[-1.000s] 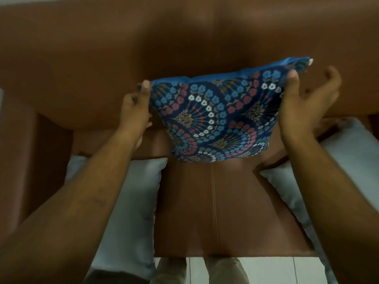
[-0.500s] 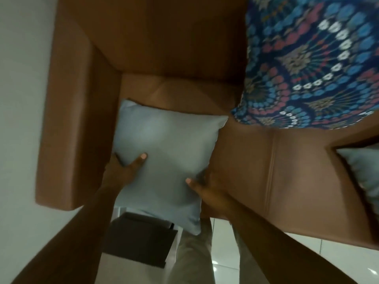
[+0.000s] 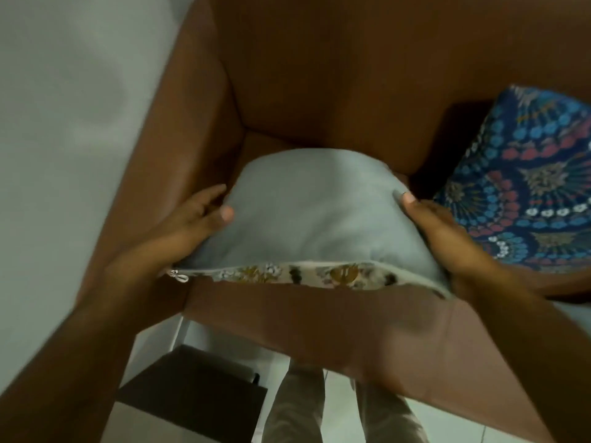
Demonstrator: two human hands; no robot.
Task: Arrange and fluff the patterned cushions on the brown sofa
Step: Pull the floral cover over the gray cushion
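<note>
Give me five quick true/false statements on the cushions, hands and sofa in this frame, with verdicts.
1. Both hands hold the pale grey cushion by its sides. True: left hand, right hand.
2. The grey cushion's underside is plain. False: a floral print shows along its lower edge.
3. The blue patterned cushion lies to the right of the grey one. True.
4. The right hand grips the blue cushion. False: it is on the grey one.
5. The sofa is black. False: brown.
</note>
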